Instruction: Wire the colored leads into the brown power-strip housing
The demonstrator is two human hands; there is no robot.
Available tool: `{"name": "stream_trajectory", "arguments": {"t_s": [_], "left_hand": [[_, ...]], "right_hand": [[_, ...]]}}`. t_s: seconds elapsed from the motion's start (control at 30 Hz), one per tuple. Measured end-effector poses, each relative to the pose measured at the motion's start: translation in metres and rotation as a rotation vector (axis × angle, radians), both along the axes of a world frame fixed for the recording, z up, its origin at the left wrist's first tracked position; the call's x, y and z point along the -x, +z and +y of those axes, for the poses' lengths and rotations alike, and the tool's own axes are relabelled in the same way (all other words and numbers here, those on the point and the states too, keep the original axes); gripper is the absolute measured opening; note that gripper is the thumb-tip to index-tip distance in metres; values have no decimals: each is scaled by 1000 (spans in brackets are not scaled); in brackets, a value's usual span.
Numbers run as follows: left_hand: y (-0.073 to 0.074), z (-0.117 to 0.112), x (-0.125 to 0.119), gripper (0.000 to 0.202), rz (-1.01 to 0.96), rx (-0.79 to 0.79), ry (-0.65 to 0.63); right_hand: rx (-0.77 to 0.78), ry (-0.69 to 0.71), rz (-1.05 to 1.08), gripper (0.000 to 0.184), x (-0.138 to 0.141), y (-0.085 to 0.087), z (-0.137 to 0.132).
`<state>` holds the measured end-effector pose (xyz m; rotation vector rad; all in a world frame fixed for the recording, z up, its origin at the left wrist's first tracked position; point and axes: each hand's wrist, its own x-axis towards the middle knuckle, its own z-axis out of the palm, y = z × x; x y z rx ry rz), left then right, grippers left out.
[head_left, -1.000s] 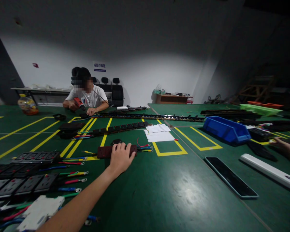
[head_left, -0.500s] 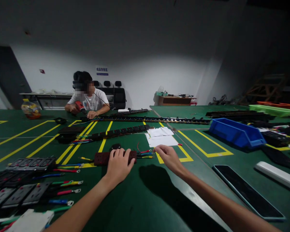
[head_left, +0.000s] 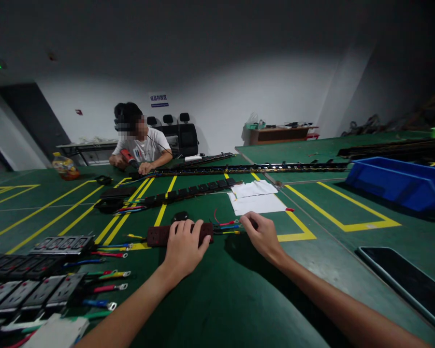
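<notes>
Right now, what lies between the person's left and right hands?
In the head view, coloured wire leads coming off the dark red socket strip lie on the green table between the left hand and the right hand.

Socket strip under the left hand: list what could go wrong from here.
The right hand is at the coloured wires; a tug could strain where they join the socket strip.
The left hand covers only one end, so the strip might swivel.
The loose papers lie close and could get swept.
</notes>
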<state>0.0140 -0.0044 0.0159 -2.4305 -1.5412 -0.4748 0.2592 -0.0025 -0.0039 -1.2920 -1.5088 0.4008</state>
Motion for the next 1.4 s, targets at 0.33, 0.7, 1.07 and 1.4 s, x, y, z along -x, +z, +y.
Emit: {"name": "stream_trajectory", "arguments": {"t_s": [0.33, 0.7, 1.07, 1.4], "left_hand": [[2, -3, 0, 47, 20, -4, 11], [2, -3, 1, 48, 8, -11, 3], [4, -3, 1, 48, 6, -13, -6], [3, -3, 0, 48, 18, -15, -4]], "right_hand": [[39, -115, -62, 36, -2, -5, 3], [116, -187, -140, 34, -1, -6, 6], [164, -199, -149, 33, -2, -6, 9], [195, -194, -170, 33, -2, -6, 10]]}}
